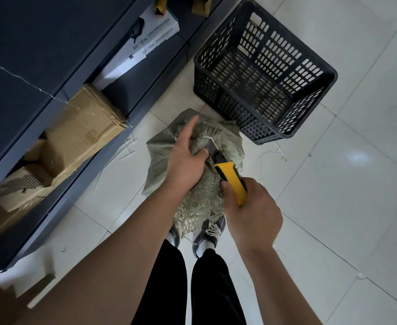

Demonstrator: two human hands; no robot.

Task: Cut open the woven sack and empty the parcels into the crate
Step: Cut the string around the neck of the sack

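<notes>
The woven sack (162, 146), grey-green and frayed, stands on the white tiled floor (356, 219) directly in front of the person's 2 shoes (210, 233), with its far side close to the near corner of the black slotted crate (284, 45); whether sack and crate touch cannot be told. The crate sits upright on the floor with its mouth open to the camera. The left hand (184, 160) grips the bunched neck of the sack from above: the thumb and the lower fingers curl round the gathered cloth, while the index finger (191, 125) lies straight along the fabric, pointing away from the body. A thin white cord (208, 137) crosses the bunched cloth just beside that hand. The right hand (254, 214) holds a yellow and black utility knife (232, 177), its fingers wrapped round the handle and the thumb pressed along its near side. The blade (212, 146) points away from the person and meets the sack right at the cord, next to the left thumb. Loose fringe from the sack's torn edge hangs down over the shoes. To the left runs dark shelving (28, 55) holding a taped cardboard box (85, 127) and a white printed box (143, 41). Pale stray fibres (127, 146) lie on the floor by the shelf's foot.
</notes>
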